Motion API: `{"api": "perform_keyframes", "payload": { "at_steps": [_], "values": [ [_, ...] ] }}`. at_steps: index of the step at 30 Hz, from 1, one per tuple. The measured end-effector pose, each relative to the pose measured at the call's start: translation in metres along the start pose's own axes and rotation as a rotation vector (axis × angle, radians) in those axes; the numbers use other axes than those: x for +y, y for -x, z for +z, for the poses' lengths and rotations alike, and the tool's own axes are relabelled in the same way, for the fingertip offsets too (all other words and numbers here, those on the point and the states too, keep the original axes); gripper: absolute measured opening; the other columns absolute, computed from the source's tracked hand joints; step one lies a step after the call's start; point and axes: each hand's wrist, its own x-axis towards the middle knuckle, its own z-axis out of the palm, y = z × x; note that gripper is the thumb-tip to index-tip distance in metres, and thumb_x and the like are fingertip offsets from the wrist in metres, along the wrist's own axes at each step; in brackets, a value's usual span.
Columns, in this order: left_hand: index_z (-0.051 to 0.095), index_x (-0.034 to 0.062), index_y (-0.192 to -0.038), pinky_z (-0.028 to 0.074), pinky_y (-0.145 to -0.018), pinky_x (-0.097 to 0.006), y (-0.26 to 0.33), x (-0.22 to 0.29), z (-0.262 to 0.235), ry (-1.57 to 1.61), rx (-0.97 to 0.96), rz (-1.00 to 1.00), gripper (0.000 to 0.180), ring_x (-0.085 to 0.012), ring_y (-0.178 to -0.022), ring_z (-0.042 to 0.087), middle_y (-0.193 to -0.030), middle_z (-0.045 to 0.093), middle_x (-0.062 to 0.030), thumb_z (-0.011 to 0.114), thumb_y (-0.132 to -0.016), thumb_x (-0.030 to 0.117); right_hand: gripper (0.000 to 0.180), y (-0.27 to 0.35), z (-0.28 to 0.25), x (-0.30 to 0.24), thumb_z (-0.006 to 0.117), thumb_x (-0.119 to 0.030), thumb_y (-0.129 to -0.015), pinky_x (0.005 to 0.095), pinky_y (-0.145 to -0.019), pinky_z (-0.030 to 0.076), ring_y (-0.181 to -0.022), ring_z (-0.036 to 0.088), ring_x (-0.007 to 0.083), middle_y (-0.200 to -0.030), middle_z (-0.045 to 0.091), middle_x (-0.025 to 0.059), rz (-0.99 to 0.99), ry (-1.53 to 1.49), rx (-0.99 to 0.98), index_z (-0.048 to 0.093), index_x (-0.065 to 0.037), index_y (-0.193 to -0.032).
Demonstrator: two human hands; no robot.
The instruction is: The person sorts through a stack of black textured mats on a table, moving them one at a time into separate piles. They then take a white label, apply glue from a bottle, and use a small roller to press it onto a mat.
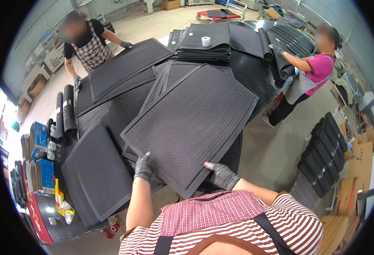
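Note:
A large black rubber mat [191, 123] with a mesh surface and a smooth border lies tilted on top of a pile of similar mats. My left hand [143, 166], in a dark glove, grips its near edge. My right hand [223, 175], also gloved, holds the same near edge further right. Under it lie more mats [170, 76] of the same kind. A darker mat [95, 174] rests at the left, hanging over the table's front edge.
The black table [255, 72] carries a stack of folded mats [204, 46] with a white tape roll [205, 41]. A person at the far left handles a mat [127, 63]; another at the right touches rolled mats [280, 63]. Rolled mats [325, 148] stand on the floor at right; boxes [40, 153] at left.

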Motion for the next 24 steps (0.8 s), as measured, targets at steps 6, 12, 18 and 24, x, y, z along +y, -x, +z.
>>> {"api": "perform_keyframes", "payload": {
  "at_steps": [6, 12, 18, 24],
  "values": [
    [0.057, 0.0046, -0.102, 0.053, -0.057, -0.039, 0.008, -0.001, -0.030, -0.196, 0.089, 0.069, 0.020, -0.0210, -0.065, 0.060, -0.079, 0.059, -0.0043, 0.058, -0.082, 0.002, 0.041, -0.041, -0.074, -0.050, 0.060, -0.042, -0.084, 0.0404, -0.076, 0.056, -0.093, 0.061, 0.0227, -0.095, 0.061, 0.0077, -0.004, 0.000, 0.256, 0.054, -0.007, -0.104],
    [0.063, 0.0017, -0.107, 0.051, -0.078, -0.034, 0.033, 0.036, -0.011, -0.075, 0.206, 0.316, 0.028, -0.0239, -0.086, 0.061, -0.093, 0.066, -0.0084, 0.062, -0.080, 0.009, 0.031, -0.105, -0.107, -0.164, 0.054, -0.032, -0.087, 0.0447, -0.085, 0.050, -0.095, 0.059, 0.0270, -0.104, 0.061, 0.0086, -0.377, -0.101, 0.046, 0.054, -0.008, -0.106],
    [0.047, 0.0103, -0.133, 0.044, -0.093, -0.037, 0.050, 0.007, 0.014, 0.179, 0.008, 0.126, 0.059, -0.0225, -0.106, 0.054, -0.119, 0.057, -0.0042, 0.070, -0.079, 0.020, 0.064, -0.160, -0.193, -0.291, 0.052, -0.051, -0.088, 0.0473, -0.109, 0.031, -0.125, 0.044, 0.0305, -0.133, 0.052, 0.0107, -0.419, -0.169, 0.293, 0.049, -0.004, -0.132],
    [0.038, 0.0119, -0.140, 0.041, -0.101, -0.041, 0.028, -0.005, -0.014, -0.044, 0.150, 0.014, 0.061, -0.0252, -0.113, 0.052, -0.127, 0.053, -0.0080, 0.060, -0.083, 0.005, 0.040, -0.159, -0.103, -0.332, 0.062, -0.014, -0.084, 0.0379, -0.087, 0.050, -0.095, 0.061, 0.0263, -0.113, 0.062, 0.0109, -0.804, 0.712, 0.246, 0.056, 0.003, -0.120]
  ]
}}
